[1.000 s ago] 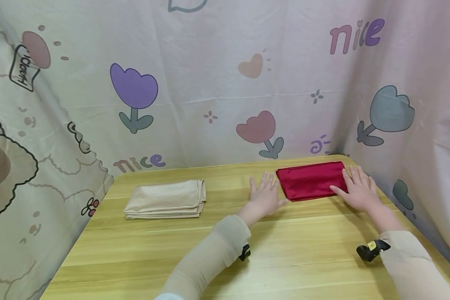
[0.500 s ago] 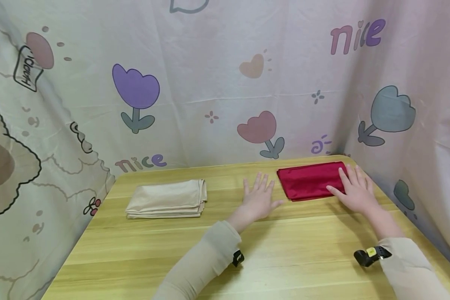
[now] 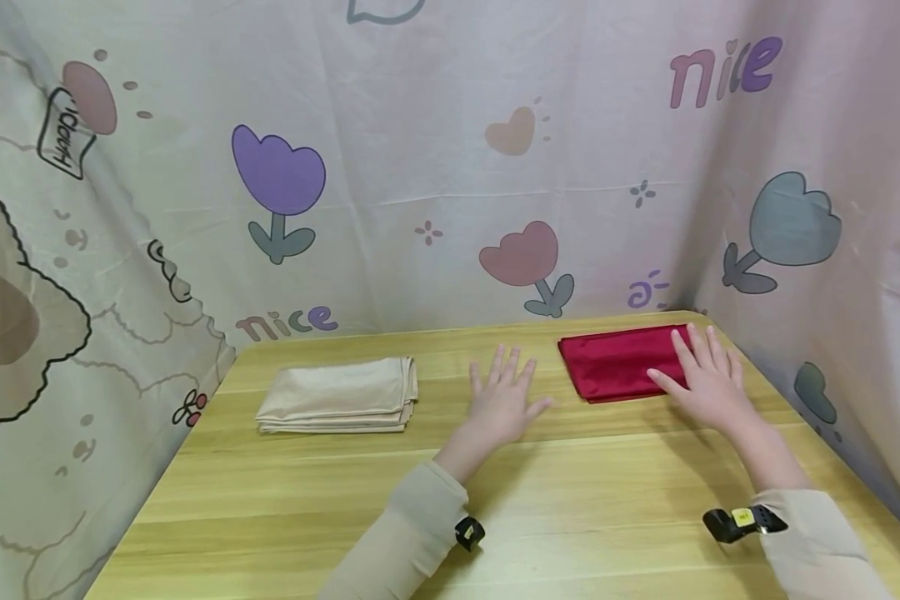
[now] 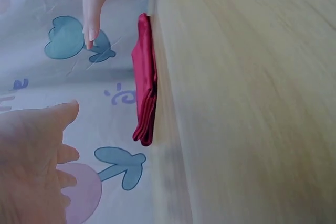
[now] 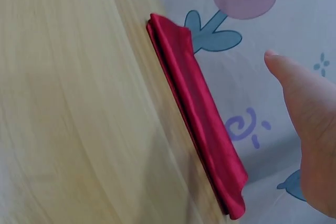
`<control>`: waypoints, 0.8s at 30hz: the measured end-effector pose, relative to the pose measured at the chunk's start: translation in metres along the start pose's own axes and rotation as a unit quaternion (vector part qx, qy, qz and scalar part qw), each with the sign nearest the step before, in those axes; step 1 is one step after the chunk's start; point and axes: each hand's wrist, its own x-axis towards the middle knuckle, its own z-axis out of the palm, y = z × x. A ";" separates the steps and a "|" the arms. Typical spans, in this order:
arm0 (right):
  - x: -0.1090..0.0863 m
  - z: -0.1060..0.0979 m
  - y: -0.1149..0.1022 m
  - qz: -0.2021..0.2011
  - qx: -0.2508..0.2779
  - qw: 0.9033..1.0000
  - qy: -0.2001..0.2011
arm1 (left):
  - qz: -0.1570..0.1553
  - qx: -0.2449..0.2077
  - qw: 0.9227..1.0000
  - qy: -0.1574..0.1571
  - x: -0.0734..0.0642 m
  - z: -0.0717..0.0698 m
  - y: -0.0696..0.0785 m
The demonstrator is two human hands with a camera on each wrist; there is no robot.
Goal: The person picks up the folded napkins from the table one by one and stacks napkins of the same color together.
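Observation:
A folded red cloth (image 3: 621,363) lies at the back right of the table, its stacked layers showing edge-on in both wrist views. My right hand (image 3: 708,379), fingers spread, overlaps the cloth's right end in the head view. Seen from the right wrist, that hand (image 5: 312,124) is raised off the cloth. To the left of the red cloth is my left hand (image 3: 501,404), fingers straight and spread, holding nothing. The left wrist view puts this hand (image 4: 31,161) above the table level, apart from the cloth. A folded beige cloth (image 3: 337,396) lies at the back left.
The wooden table (image 3: 555,517) reaches back to a patterned curtain (image 3: 412,167) that hangs behind it and along both sides. A black wrist camera (image 3: 742,523) sits on the right wrist, another black camera (image 3: 468,532) at the left sleeve.
My left hand has drawn away from the red cloth, to the left. My right hand has shifted slightly left over the cloth's right end. Both cloths stay put.

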 end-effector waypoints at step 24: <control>-0.006 -0.007 -0.044 -0.033 0.008 0.999 0.022 | -0.056 -0.041 0.997 0.046 -0.028 -0.016 -0.053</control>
